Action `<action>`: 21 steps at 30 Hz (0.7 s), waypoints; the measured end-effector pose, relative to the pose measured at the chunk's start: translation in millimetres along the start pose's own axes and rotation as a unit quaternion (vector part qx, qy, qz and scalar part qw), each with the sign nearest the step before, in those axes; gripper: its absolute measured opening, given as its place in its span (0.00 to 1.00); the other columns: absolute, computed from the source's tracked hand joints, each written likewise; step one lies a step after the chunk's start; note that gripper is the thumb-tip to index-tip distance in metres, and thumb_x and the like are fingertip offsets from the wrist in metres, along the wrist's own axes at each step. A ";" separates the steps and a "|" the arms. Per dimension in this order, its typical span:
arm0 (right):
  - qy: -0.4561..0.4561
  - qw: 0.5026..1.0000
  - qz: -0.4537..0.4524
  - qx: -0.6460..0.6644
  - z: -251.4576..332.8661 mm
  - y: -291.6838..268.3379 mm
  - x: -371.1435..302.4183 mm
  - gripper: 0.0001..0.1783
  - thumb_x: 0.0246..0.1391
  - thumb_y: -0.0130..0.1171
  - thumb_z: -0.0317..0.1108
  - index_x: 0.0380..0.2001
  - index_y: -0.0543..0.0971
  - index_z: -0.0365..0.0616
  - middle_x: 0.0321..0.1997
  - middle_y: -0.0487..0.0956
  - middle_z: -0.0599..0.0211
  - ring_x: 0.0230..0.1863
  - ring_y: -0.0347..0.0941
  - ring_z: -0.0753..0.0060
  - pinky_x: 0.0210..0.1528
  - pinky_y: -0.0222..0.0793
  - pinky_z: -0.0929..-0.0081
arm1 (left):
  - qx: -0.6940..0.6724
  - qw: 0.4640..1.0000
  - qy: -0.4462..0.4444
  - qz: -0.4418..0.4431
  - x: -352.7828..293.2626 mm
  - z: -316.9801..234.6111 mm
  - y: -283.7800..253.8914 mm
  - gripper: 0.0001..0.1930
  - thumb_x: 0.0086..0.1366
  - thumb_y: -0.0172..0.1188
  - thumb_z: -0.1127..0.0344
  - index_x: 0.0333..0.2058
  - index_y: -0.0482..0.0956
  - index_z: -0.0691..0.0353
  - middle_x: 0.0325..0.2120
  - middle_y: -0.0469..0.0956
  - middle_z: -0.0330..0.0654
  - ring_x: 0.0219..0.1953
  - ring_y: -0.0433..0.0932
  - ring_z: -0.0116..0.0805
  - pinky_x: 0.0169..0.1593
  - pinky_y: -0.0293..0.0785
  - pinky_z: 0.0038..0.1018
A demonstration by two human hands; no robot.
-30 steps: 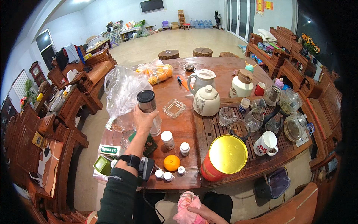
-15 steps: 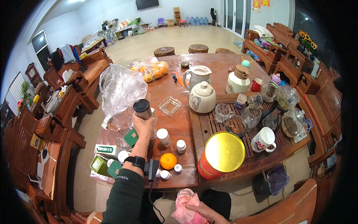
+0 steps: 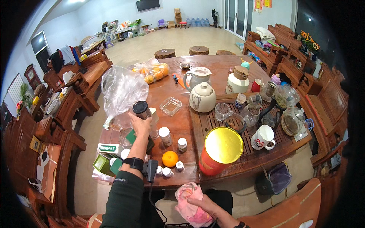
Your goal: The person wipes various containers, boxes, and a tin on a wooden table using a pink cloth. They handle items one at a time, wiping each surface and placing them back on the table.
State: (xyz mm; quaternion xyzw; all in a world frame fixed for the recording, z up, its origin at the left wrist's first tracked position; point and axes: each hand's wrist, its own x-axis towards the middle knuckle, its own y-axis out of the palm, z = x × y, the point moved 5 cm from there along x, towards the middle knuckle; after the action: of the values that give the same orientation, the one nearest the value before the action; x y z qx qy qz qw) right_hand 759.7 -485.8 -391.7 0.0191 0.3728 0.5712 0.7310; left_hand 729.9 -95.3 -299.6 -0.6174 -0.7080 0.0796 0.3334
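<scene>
My left hand (image 3: 140, 124) is wrapped around a black-lidded bottle (image 3: 141, 109) on the left part of the table. Beside it stand a white pill bottle (image 3: 165, 136), a smaller white bottle (image 3: 182, 144) and a glass ashtray (image 3: 171, 105). An orange (image 3: 170, 159) lies near the front edge, with several small white bottles around it. My right hand (image 3: 205, 205) grips a pink cloth (image 3: 189, 199) over my lap, below the table edge. Part of the bottle's body is hidden behind my left fingers.
A clear plastic bag (image 3: 123, 91) and a bag of oranges (image 3: 156, 70) lie at the left. A white teapot (image 3: 202, 98), a red canister with a gold lid (image 3: 220, 150) and a white mug (image 3: 263, 137) stand centre to right. A bin (image 3: 275, 180) sits below.
The whole view has shifted slightly. My right hand and the pink cloth have come up a little further into view. My left hand stays on the black-lidded bottle, little changed.
</scene>
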 end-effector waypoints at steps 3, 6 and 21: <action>-0.057 0.996 0.036 0.065 16.5 8.2 -7.4 0.27 0.54 0.62 0.39 0.54 0.69 0.38 0.47 0.77 0.65 0.47 0.74 0.73 0.49 0.70 0.75 | -0.011 0.997 0.073 0.034 -22.5 -13.2 -17.6 0.48 0.45 0.70 0.69 0.62 0.50 0.72 0.59 0.60 0.60 0.62 0.59 0.55 0.66 0.53 0.39; -0.052 0.997 -0.001 0.055 20.3 10.4 -11.5 0.26 0.54 0.62 0.39 0.53 0.70 0.39 0.46 0.78 0.65 0.45 0.75 0.74 0.48 0.71 0.76 | -0.020 0.947 0.292 0.136 -82.5 -32.6 -34.1 0.39 0.45 0.69 0.70 0.57 0.62 0.67 0.58 0.61 0.56 0.61 0.60 0.55 0.64 0.55 0.41; 0.013 0.999 -0.041 0.011 -34.5 -7.1 -17.5 0.27 0.53 0.63 0.42 0.53 0.72 0.41 0.44 0.79 0.67 0.43 0.75 0.75 0.46 0.70 0.77 | 0.242 0.733 0.558 0.305 -223.0 18.3 3.3 0.20 0.58 0.53 0.61 0.50 0.73 0.51 0.57 0.65 0.49 0.63 0.59 0.51 0.64 0.50 0.55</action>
State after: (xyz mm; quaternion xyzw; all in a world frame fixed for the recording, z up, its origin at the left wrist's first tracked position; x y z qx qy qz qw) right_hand 744.8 -516.9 -410.6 0.0051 0.3890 0.5369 0.7486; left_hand 725.6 -295.9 -398.7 -0.6320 -0.1251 -0.0133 0.7647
